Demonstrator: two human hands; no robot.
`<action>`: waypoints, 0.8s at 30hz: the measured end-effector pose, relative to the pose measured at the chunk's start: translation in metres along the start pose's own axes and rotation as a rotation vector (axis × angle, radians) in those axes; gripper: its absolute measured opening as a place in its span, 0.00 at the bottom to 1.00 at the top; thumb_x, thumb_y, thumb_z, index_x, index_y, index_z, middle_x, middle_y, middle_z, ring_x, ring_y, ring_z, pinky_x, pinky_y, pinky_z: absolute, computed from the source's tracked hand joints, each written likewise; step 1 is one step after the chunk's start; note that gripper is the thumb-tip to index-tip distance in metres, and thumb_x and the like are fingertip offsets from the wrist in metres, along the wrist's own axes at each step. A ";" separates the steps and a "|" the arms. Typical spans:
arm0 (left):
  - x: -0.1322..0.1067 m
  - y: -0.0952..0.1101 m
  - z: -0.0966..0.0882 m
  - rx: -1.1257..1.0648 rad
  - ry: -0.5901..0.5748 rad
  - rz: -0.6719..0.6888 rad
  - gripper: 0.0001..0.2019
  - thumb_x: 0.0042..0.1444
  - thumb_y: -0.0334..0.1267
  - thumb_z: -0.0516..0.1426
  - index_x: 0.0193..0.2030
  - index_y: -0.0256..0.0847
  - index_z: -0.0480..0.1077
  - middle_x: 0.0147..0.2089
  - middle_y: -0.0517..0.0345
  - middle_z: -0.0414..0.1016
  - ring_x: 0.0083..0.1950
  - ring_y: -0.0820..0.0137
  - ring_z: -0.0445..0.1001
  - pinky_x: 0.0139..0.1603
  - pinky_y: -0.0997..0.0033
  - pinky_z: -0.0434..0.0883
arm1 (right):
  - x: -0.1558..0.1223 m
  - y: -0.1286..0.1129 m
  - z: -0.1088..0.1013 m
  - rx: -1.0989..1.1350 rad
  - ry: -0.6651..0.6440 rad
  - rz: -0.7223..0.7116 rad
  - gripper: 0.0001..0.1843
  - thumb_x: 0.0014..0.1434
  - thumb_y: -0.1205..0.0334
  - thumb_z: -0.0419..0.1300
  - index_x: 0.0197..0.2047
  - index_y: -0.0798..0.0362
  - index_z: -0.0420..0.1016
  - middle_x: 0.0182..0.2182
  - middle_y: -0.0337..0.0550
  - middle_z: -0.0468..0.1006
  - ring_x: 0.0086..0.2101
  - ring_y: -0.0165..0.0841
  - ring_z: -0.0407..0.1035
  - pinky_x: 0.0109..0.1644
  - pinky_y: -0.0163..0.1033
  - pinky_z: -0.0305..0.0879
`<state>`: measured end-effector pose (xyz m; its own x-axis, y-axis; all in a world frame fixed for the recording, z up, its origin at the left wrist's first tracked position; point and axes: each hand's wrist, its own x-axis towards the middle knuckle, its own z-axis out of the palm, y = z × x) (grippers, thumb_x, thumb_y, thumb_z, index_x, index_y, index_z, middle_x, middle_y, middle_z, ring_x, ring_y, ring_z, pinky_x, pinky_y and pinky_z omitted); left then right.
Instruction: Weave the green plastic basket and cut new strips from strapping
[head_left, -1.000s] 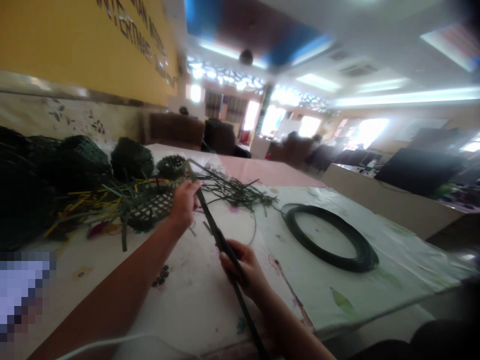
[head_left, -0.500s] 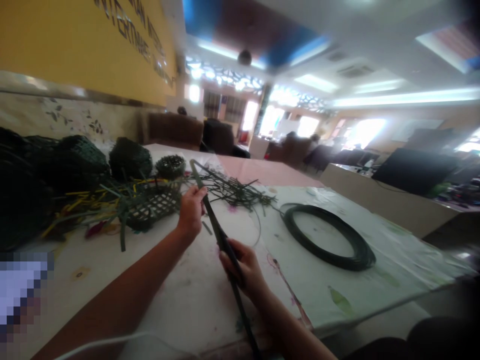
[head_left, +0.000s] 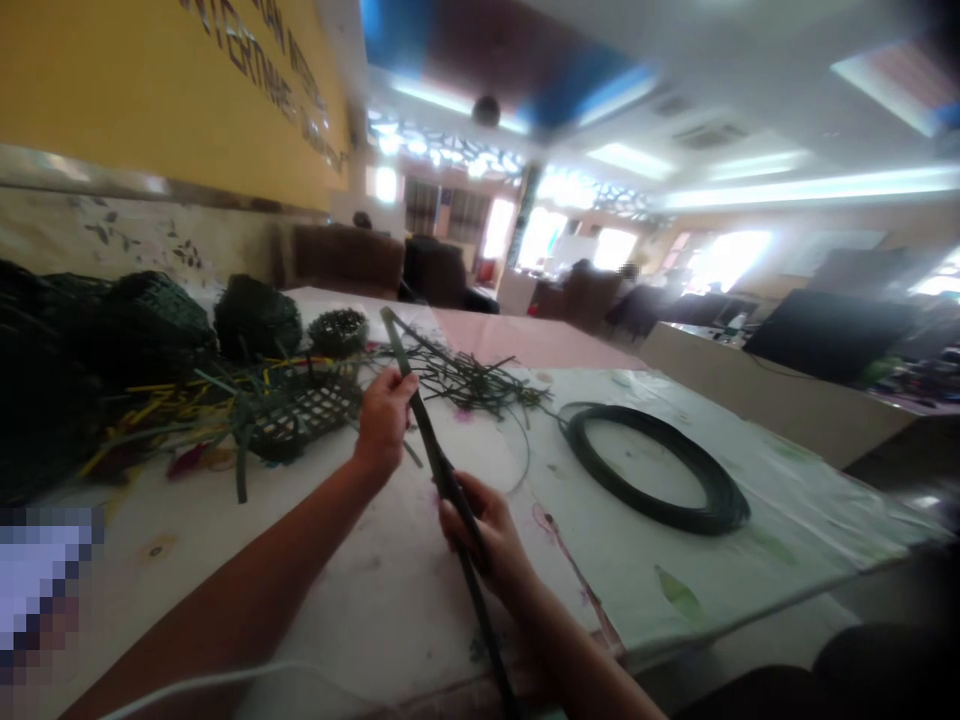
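Observation:
A long dark green flat strip point(head_left: 424, 418) runs from beyond my hands down to the bottom edge, doubled back at its far end. My left hand point(head_left: 386, 415) is closed around its upper part, thumb on top. Lower down, my right hand point(head_left: 484, 525) grips the same strip; whether a second strip or a tool lies along it there is too dark to tell. Just past my left hand is a pile of cut green strips point(head_left: 480, 385). To its left lies a partly woven open-mesh piece point(head_left: 304, 418) with loose strip ends.
A coil of dark green strip point(head_left: 652, 470) lies on the flowered tablecloth point(head_left: 600, 590) at right. Dark woven baskets point(head_left: 259, 318) line the left side, with yellow strips point(head_left: 150, 405) before them. A white cable point(head_left: 217, 680) crosses the near edge. Chairs and desks stand beyond.
Both hands keep their hold on the strip and have barely moved. The strip's folded far end sits slightly higher, and the whole view has shifted a little.

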<state>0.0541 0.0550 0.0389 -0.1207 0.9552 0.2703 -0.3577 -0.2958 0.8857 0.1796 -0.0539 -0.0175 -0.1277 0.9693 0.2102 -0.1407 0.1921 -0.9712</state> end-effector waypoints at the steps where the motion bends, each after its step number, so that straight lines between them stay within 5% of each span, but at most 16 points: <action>1: -0.001 0.000 0.000 -0.007 0.009 0.003 0.15 0.52 0.40 0.60 0.26 0.41 0.56 0.18 0.71 0.50 0.15 0.81 0.49 0.14 0.81 0.47 | 0.000 -0.001 -0.001 -0.013 -0.003 -0.012 0.17 0.54 0.51 0.66 0.39 0.56 0.73 0.21 0.32 0.64 0.20 0.23 0.56 0.21 0.29 0.51; 9: 0.016 0.011 -0.009 -0.085 0.091 -0.143 0.10 0.50 0.39 0.60 0.27 0.41 0.62 0.18 0.71 0.51 0.15 0.80 0.49 0.14 0.80 0.48 | -0.002 -0.007 0.001 -0.089 -0.055 -0.032 0.13 0.55 0.54 0.65 0.32 0.56 0.71 0.22 0.32 0.60 0.23 0.23 0.52 0.23 0.30 0.47; 18: 0.002 0.002 -0.002 0.016 0.022 0.005 0.12 0.52 0.40 0.60 0.28 0.41 0.59 0.21 0.69 0.53 0.17 0.80 0.51 0.15 0.81 0.49 | -0.003 0.003 0.002 0.034 -0.037 0.025 0.18 0.54 0.51 0.66 0.42 0.56 0.72 0.22 0.32 0.64 0.20 0.23 0.56 0.22 0.29 0.52; 24: 0.002 0.003 -0.001 -0.035 0.067 -0.068 0.11 0.50 0.39 0.60 0.27 0.41 0.60 0.20 0.69 0.53 0.17 0.80 0.53 0.16 0.80 0.52 | -0.004 -0.007 0.002 -0.052 -0.034 -0.060 0.13 0.55 0.55 0.66 0.32 0.56 0.71 0.23 0.33 0.60 0.24 0.23 0.52 0.25 0.30 0.49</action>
<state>0.0514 0.0560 0.0419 -0.1562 0.9705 0.1835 -0.3991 -0.2320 0.8871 0.1793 -0.0589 -0.0116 -0.1542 0.9501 0.2711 -0.0980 0.2584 -0.9611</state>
